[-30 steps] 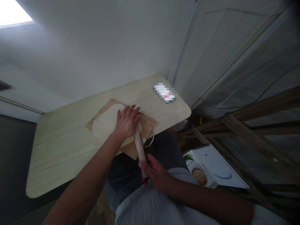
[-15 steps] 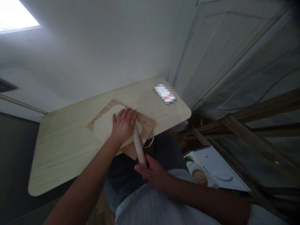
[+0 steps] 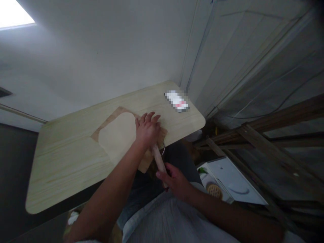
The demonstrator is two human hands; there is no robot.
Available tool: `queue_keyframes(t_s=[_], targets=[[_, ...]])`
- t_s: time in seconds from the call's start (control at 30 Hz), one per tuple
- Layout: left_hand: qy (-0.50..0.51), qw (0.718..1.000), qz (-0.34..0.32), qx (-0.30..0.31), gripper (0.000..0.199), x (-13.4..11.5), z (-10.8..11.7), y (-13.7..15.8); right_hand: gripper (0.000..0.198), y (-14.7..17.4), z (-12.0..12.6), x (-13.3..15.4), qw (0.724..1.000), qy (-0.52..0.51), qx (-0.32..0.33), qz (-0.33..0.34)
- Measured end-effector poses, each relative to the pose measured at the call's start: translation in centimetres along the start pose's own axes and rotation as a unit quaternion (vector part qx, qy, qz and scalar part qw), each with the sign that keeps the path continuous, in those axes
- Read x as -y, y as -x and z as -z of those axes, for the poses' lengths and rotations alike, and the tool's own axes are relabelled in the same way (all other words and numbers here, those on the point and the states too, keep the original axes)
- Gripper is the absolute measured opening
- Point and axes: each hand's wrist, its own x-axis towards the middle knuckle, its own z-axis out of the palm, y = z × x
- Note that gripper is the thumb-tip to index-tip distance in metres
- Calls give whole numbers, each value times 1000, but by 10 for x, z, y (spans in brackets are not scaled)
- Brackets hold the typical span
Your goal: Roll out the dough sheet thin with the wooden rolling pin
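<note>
The wood-grain table [image 3: 63, 155] bears a pixelated white object [image 3: 176, 100] and a dough sheet [image 3: 117, 133] on a cutting board [image 3: 146, 164] — the left hand [image 3: 148, 131], fingers apart, hides the far end of the rolling pin [image 3: 158, 158]; the right hand [image 3: 175, 182] clamps the other.

Left arm [image 3: 108, 192]: slanting up from the lower left, bare along the forearm. Left hand [image 3: 148, 131]: lying palm down, showing its back, with fingers [image 3: 150, 115] pointing forward and standing slightly apart. Right arm [image 3: 227, 212]: crossing in from the lower right, angling towards the middle, bare at the forearm. Right hand [image 3: 176, 180]: gripping with curled fingers, sitting nearer the torso than the left.
</note>
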Motion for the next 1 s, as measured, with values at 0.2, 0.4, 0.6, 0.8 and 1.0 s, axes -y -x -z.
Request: queue_keyframes(t_s=[0.2,0.4,0.6,0.8,1.0], targets=[[1,1000,26,3,43,23,14,23,39,-3,-12,-4,1000,3,18,1],[-10,999,46,-16,45,36,25,38,29,-4,-17,1,999,14,27,13],[5,1000,16,0,42,11,8,11,34,2,4,3,1000,-10,4,14],[35,999,20,-4,40,1,5,4,38,7,16,8,999,28,-15,27],[36,995,62,-68,40,37,29,32,32,-10,35,33,980,173,-11,96]])
